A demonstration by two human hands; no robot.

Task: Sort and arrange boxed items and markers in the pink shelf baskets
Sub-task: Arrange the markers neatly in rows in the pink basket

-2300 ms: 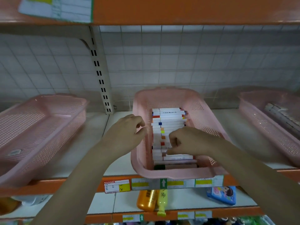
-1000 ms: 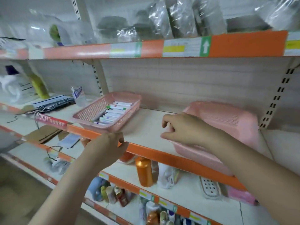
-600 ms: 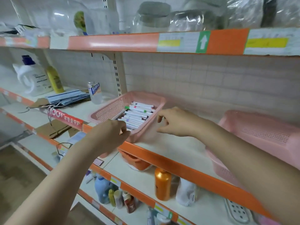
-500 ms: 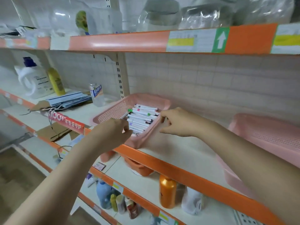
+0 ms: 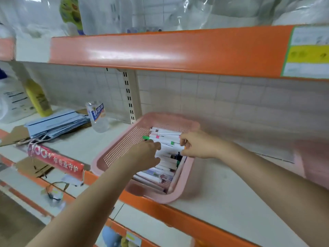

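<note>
A pink perforated basket (image 5: 115,150) stands on the white shelf, its near end over the orange shelf edge. It holds a row of white markers (image 5: 165,135) with coloured caps, lying crosswise; one green-capped marker sticks out to the left. My left hand (image 5: 146,155) is inside the basket, fingers curled against the markers' left ends. At their right ends, over the basket's right rim, my right hand (image 5: 197,145) pinches them. The markers under my hands are hidden.
A second pink basket (image 5: 311,157) shows blurred at the right edge. Left of the marker basket stand a clear plastic bottle (image 5: 98,116), a stack of flattened cartons (image 5: 57,122) and a yellow bottle (image 5: 38,98). The orange lip of the upper shelf (image 5: 160,50) hangs close overhead.
The view swung left from the basket of boxed items to the marker basket. Both hands travelled over and now reach into it, closing on the markers from either end.
</note>
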